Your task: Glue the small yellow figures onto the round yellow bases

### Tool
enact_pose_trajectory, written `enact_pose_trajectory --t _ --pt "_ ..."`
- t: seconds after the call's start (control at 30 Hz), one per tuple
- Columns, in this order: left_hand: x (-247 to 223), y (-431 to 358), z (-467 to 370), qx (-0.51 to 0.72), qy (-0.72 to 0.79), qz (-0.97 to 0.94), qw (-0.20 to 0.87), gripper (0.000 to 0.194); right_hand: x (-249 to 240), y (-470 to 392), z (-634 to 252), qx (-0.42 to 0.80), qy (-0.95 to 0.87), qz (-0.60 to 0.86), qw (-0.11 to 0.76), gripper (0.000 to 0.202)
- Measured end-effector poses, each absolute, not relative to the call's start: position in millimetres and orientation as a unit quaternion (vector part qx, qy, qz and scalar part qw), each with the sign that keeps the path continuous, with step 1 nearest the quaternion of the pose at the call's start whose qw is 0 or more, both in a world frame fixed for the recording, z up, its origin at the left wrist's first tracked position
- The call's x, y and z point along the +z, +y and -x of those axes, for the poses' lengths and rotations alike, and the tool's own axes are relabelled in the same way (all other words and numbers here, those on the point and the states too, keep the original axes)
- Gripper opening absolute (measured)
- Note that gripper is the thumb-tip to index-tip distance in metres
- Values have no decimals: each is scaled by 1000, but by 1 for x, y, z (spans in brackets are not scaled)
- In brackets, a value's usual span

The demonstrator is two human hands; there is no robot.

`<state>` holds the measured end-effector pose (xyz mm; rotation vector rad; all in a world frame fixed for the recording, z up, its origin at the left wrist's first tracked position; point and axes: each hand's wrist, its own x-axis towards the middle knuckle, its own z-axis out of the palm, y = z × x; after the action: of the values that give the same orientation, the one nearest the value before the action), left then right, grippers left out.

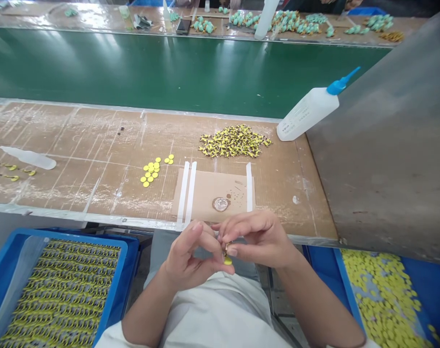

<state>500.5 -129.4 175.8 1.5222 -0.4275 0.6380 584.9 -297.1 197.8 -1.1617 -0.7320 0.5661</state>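
Note:
In front of my lap, my left hand [196, 253] pinches a small yellow disc [227, 261] between thumb and fingertips. My right hand [261, 239] meets it, its thumb and forefinger closed on a tiny part just above the disc; my fingers hide most of that part. Just beyond my hands, a piece of cardboard [205, 193] is taped to the bench with white strips. On it sits a small round blob of clear, shiny stuff [220, 204]. Loose yellow discs [150, 167] lie to the left, and a heap of small yellow-and-dark pieces [234, 141] lies behind the cardboard.
A white bottle with a blue nozzle [308, 113] leans against a metal panel [386, 145] at right. Blue trays hold rows of yellow-dark pieces [63, 290] at lower left and yellow discs [386, 295] at lower right. Beyond the green belt [150, 72] lie mint-green pieces [295, 21].

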Motion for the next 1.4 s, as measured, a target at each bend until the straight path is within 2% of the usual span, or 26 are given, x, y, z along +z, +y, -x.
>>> enact_pose_trajectory --t 0.3,0.6,1.4 --pt "175 -128 -498 283 -183 -682 649 102 198 -298 -585 260 -332 528 737 29" --pt "178 -127 -506 303 -233 -681 625 94 191 -299 -584 257 -324 521 746 28" --pt "174 -124 -504 272 -239 -666 652 96 198 -297 -585 243 -327 523 749 27"
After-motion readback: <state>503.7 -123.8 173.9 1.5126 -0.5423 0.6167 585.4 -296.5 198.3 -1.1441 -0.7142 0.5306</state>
